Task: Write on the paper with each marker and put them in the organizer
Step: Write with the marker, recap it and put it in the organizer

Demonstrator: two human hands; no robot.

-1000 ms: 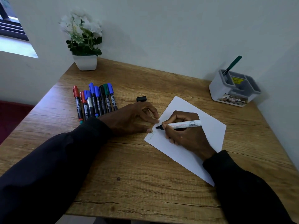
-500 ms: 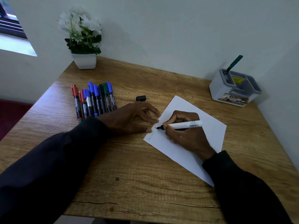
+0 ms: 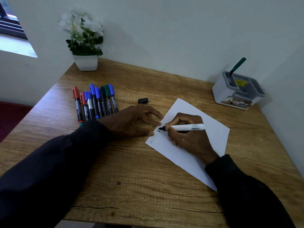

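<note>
A white sheet of paper (image 3: 212, 134) lies tilted on the wooden desk. My right hand (image 3: 187, 137) grips a white-barrelled black marker (image 3: 185, 127), its tip touching the paper's upper left corner beside a short black stroke. Faint teal writing sits just below. My left hand (image 3: 131, 120) rests with spread fingers on the paper's left edge. The marker's black cap (image 3: 143, 100) lies loose on the desk behind my left hand. Several capped markers (image 3: 95, 102), red, blue, black and green, lie in a row at the left. A grey organizer (image 3: 236, 94) at the back right holds one green marker (image 3: 236, 67).
A white pot of white flowers (image 3: 84, 41) stands at the desk's (image 3: 131, 178) back left corner. Walls close the desk at the back and on the right. The desk's left and front edges drop off to the floor.
The marker tip has moved slightly on the paper and a short black stroke now shows beside it. My left hand stays on the paper's edge.
</note>
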